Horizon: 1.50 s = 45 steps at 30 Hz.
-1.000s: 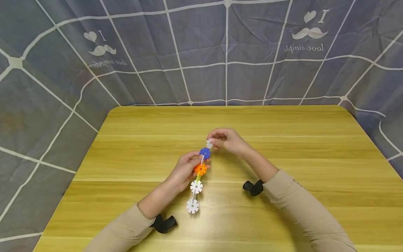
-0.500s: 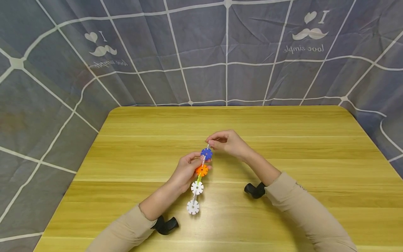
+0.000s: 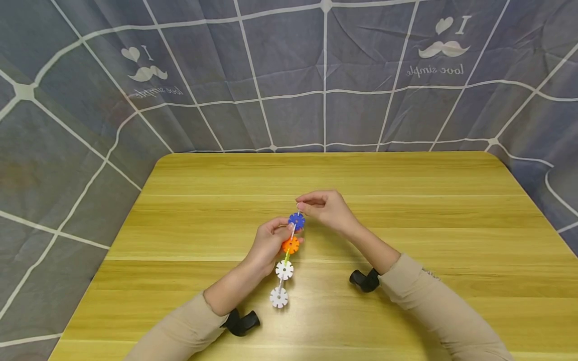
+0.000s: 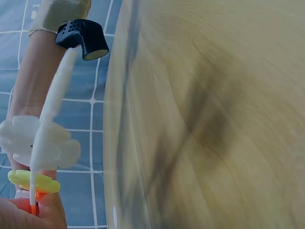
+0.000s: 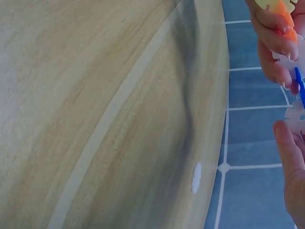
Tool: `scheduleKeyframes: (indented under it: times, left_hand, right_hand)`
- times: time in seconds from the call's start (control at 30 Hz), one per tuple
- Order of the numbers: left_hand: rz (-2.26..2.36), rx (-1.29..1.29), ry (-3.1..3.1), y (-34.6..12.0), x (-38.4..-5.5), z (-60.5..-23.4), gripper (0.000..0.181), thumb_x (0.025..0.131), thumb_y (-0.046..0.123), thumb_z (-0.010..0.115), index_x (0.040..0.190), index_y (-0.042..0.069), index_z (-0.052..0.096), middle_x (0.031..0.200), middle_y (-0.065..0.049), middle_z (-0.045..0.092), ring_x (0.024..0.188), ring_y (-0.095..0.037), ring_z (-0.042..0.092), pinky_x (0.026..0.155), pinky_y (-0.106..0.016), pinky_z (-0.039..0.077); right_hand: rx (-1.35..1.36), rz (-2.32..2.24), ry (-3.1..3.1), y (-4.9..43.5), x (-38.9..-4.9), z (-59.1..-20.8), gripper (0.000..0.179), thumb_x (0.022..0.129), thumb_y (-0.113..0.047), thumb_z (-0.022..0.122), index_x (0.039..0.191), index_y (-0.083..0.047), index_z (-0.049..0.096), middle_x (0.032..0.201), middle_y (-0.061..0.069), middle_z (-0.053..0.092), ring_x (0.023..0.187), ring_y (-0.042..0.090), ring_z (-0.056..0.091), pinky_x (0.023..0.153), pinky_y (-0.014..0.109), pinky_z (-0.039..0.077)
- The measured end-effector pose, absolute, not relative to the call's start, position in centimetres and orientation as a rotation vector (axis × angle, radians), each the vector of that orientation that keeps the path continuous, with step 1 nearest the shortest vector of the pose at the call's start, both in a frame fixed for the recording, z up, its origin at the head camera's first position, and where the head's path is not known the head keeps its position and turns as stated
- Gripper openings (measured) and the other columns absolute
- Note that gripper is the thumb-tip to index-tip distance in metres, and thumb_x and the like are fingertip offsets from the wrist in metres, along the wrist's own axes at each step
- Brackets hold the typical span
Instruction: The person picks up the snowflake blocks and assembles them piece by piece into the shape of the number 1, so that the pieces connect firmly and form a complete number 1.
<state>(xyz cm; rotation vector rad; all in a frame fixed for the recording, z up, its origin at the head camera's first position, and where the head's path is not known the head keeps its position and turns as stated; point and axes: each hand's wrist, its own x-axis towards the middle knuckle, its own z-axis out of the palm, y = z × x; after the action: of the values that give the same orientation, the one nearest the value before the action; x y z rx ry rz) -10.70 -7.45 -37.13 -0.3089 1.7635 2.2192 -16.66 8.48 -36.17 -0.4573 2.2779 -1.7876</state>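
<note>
A chain of notched snowflake discs runs between and below both hands in the head view. From its near end come a white disc (image 3: 279, 298), another white disc (image 3: 284, 269), an orange disc (image 3: 291, 244) and a blue disc (image 3: 296, 221). Edge-on discs link them, one of them yellow-green (image 3: 287, 256). My left hand (image 3: 267, 241) grips the chain between the orange and blue discs. At the far end, my right hand (image 3: 330, 210) pinches a white disc (image 5: 296, 117) seated against the blue one. Fingers partly hide this joint.
The wooden table (image 3: 406, 190) spreads under both hands. A grey curtain (image 3: 289, 65) with white lines hangs behind it. Black wrist mounts (image 3: 365, 281) stick out below the sleeves. A small white patch (image 5: 196, 177) shows near the table edge; its kind is unclear.
The white disc at the far end has turned from showing its face to edge-on. My right hand has come slightly nearer; the chain and left hand have shifted slightly right.
</note>
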Motion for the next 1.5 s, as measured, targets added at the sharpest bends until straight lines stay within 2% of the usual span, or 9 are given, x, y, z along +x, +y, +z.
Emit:
scheduleKeyframes:
  times: [0.23,0.47,0.7,0.97,1.13,1.37,1.5]
  left_hand:
    - [2.224,-0.335,1.763,-7.2,-10.9,-37.1,0.017,0.095,-0.001,0.048,0.107,-0.011,0.054,0.106,-0.031,0.061,0.067,-0.015,0.066,0.065,-0.024,0.055]
    - [2.229,-0.286,1.758,-7.2,-11.0,-37.2,0.019,0.095,0.000,0.047,0.109,-0.011,0.054,0.107,-0.029,0.061,0.078,-0.023,0.068,0.069,-0.027,0.055]
    - [2.230,-0.236,1.771,-6.8,-11.5,-36.7,0.023,0.095,0.002,0.048,0.112,-0.013,0.056,0.099,-0.023,0.065,0.082,-0.016,0.067,0.069,-0.021,0.054]
    - [2.223,-0.263,1.730,-6.7,-11.9,-36.1,0.030,0.096,0.004,0.047,0.120,-0.012,0.052,0.104,-0.022,0.064,0.077,-0.011,0.066,0.063,-0.018,0.053]
    - [2.207,-0.242,1.730,-6.6,-12.1,-35.7,0.031,0.097,0.007,0.046,0.122,-0.010,0.052,0.113,-0.025,0.061,0.076,-0.010,0.067,0.060,-0.017,0.053]
    - [2.193,-0.224,1.708,-6.4,-12.1,-35.5,0.032,0.099,0.011,0.044,0.121,-0.011,0.053,0.097,-0.011,0.066,0.075,-0.009,0.066,0.063,-0.018,0.053]
    - [2.168,-0.219,1.721,-6.4,-12.2,-35.6,0.035,0.100,0.015,0.043,0.122,-0.011,0.053,0.099,-0.011,0.066,0.077,-0.010,0.066,0.064,-0.018,0.053]
  right_hand:
    - [-0.481,-1.786,2.326,8.4,-16.4,-36.1,0.025,0.085,-0.011,0.069,0.105,0.004,0.068,0.103,0.016,0.068,0.091,0.022,0.067,0.076,0.028,0.054]
    - [-0.456,-1.792,2.317,8.5,-16.4,-35.7,0.027,0.084,-0.012,0.071,0.105,0.003,0.068,0.103,0.015,0.068,0.091,0.022,0.067,0.077,0.029,0.054]
    - [-0.345,-1.926,2.186,8.8,-17.1,-35.6,0.025,0.083,-0.007,0.070,0.104,0.007,0.065,0.100,0.016,0.068,0.089,0.019,0.066,0.082,0.030,0.052]
    - [-0.356,-2.063,2.031,9.0,-17.3,-36.0,0.024,0.090,0.002,0.057,0.107,0.020,0.057,0.108,0.033,0.059,0.081,0.011,0.066,0.083,0.037,0.052]
    - [-0.361,-2.003,2.077,9.0,-17.5,-36.2,0.026,0.088,0.003,0.059,0.109,0.019,0.057,0.106,0.030,0.061,0.083,0.012,0.066,0.082,0.035,0.053]
    - [-0.425,-1.871,2.252,9.3,-17.6,-36.5,0.023,0.086,-0.003,0.065,0.106,0.010,0.064,0.103,0.017,0.067,0.093,0.021,0.061,0.079,0.024,0.051]
    - [-0.463,-1.845,2.289,9.4,-17.6,-36.6,0.022,0.085,-0.005,0.067,0.104,0.008,0.066,0.101,0.015,0.068,0.093,0.023,0.058,0.076,0.026,0.049]
